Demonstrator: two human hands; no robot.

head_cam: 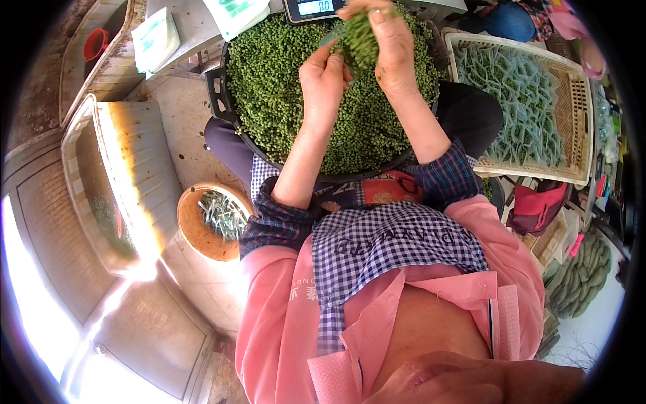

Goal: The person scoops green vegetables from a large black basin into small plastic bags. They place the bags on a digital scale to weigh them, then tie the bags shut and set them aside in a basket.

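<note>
A wide black tub (218,96) of small round green berries (282,76), apparently green peppercorns, sits before me between my knees. Above it, my left hand (325,76) pinches what looks like a clear plastic bag (330,36) between thumb and fingers. Close beside it, my right hand (394,53) has its fingers curled around a clump of green peppercorns (359,43), blurred by motion. The clump is right at the bag, whose mouth is partly hidden by it. A digital scale (308,9) with a lit display stands just beyond the tub.
To the right, a cream plastic crate (575,116) holds rows of filled clear bags (509,106). Printed white packets (156,40) lie at the upper left. An orange bowl (189,237) with silvery strips stands on the floor, near a large tub (136,166). Another person's clothing (509,22) shows at upper right.
</note>
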